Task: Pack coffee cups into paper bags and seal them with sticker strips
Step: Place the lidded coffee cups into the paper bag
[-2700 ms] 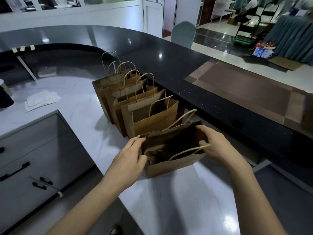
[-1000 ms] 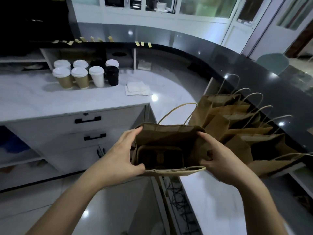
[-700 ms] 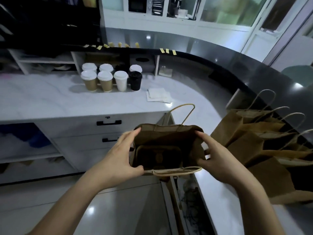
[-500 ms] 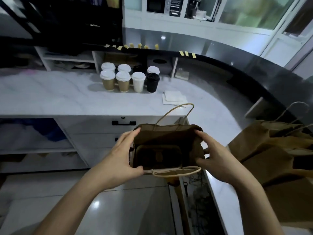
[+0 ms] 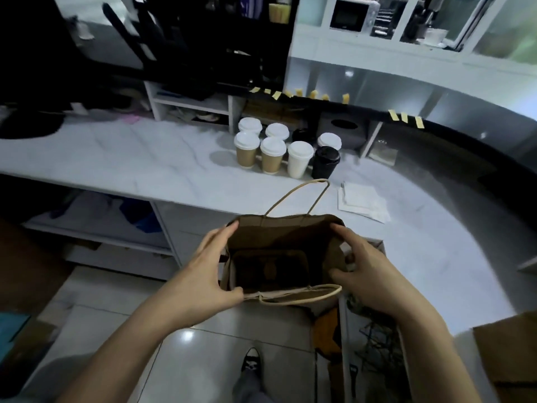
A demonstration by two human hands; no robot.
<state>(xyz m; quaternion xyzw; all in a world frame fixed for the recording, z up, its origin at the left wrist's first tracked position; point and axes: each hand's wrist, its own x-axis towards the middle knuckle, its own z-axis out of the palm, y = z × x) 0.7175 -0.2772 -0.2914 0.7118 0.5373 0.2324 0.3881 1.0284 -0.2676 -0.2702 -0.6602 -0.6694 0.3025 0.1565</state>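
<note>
I hold an open brown paper bag (image 5: pixel 279 237) in the air in front of me, its mouth facing up and nothing visible inside. My left hand (image 5: pixel 203 274) grips its left side, thumb on the near rim. My right hand (image 5: pixel 366 274) grips its right side. Several lidded coffee cups (image 5: pixel 271 154) stand grouped on the white marble counter (image 5: pixel 130 167) beyond the bag: brown ones, a white one (image 5: pixel 299 158) and a black one (image 5: pixel 325 161). Yellow sticker strips (image 5: pixel 405 117) hang along the edge of the black raised ledge behind them.
White napkins (image 5: pixel 363 202) lie on the counter right of the cups. A brown bag corner (image 5: pixel 511 350) shows at the lower right. Below the counter are drawers and open shelves (image 5: pixel 96 228). My shoe (image 5: pixel 251 363) stands on the tiled floor.
I lifted the bag away from the row of bags and turned left toward the cups. Over the last second the view kept swinging left; both hands keep the same grip.
</note>
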